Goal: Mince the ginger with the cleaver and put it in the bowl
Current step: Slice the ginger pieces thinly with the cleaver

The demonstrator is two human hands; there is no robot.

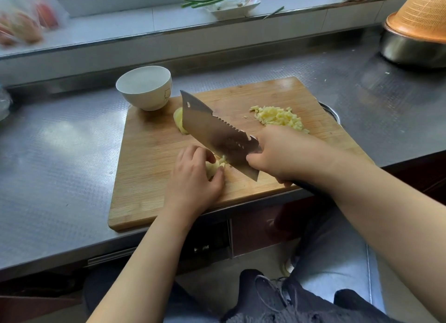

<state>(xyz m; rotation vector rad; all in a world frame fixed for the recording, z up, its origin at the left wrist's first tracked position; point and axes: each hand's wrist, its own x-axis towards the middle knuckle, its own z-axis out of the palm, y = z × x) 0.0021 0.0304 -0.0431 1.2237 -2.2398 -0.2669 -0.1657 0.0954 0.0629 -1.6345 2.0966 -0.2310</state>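
On the wooden cutting board [149,177] my left hand [195,177] pins a pale yellow ginger piece [213,168] with curled fingers. My right hand [287,153] grips the cleaver [212,129] by its handle. The blade's edge rests on the board right beside that ginger, with its tip pointing away toward the bowl. A heap of minced ginger [278,117] lies at the board's far right. More ginger slices [179,122] lie behind the blade, partly hidden. The white bowl [144,87] stands empty at the board's far left corner.
The board lies on a steel counter [60,141] near its front edge. A steel basin under an orange basket [417,32] stands at the far right. A white dish with green stalks [226,1] sits on the window ledge. A plastic bag [26,18] lies far left.
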